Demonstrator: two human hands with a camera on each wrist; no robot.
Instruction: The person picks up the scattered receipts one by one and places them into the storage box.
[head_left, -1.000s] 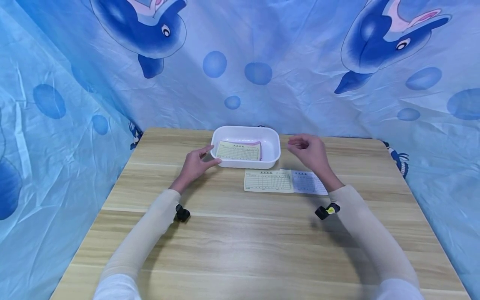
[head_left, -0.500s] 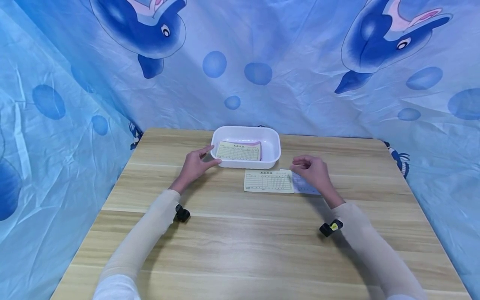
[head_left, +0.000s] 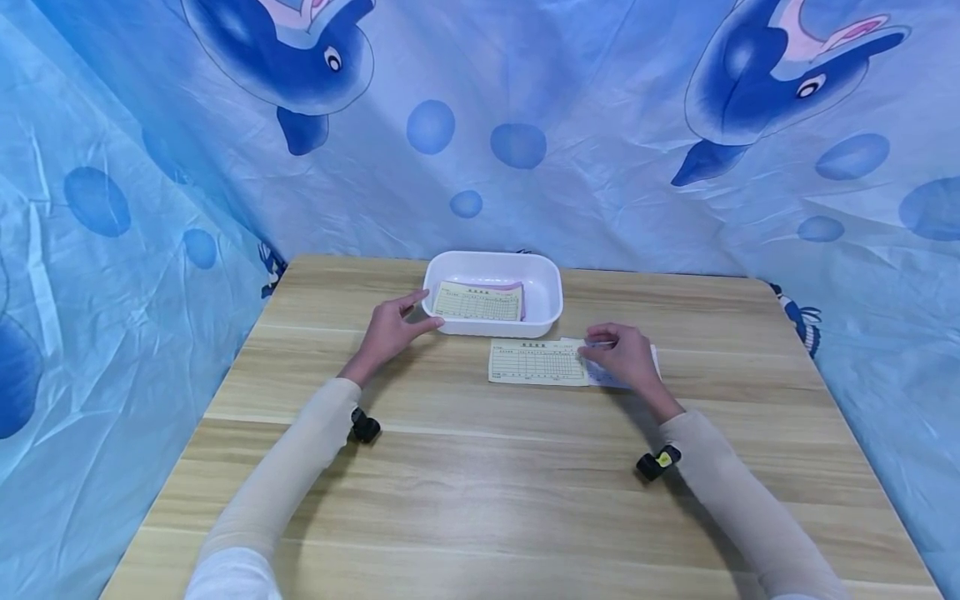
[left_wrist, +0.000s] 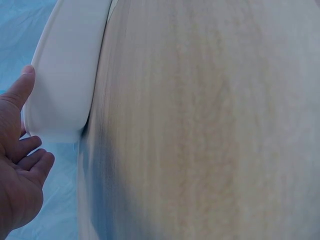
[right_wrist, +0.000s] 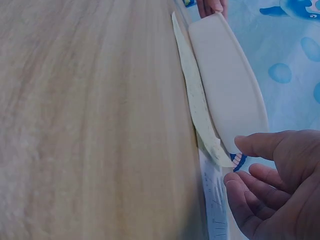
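A white plastic tray [head_left: 542, 328] stands at the back of the table. My left hand [head_left: 390, 332] holds its front left corner, thumb at the front rim and index finger at the left rim. In front of the tray lies a pale yellow printed receipt slip [head_left: 534, 363], its right end overlapping a lilac slip [head_left: 604, 378]. Over that overlap is my right hand [head_left: 626, 357]. In the right wrist view, its thumb [right_wrist: 257, 145] and curved fingers [right_wrist: 255, 195] stand apart around the yellow slip's lifted end. Part of the lilac slip is hidden beneath this hand.
Inside the tray lie another yellow slip [head_left: 477, 302] and a pink sheet [head_left: 520, 288] under it. The wooden table [head_left: 480, 492] reaches back to a blue curtain [head_left: 600, 217] printed with dolphins.
My right hand has come down from beside the tray toward the near side, to the yellow slip's right end. The left hand and the tray stay in place.
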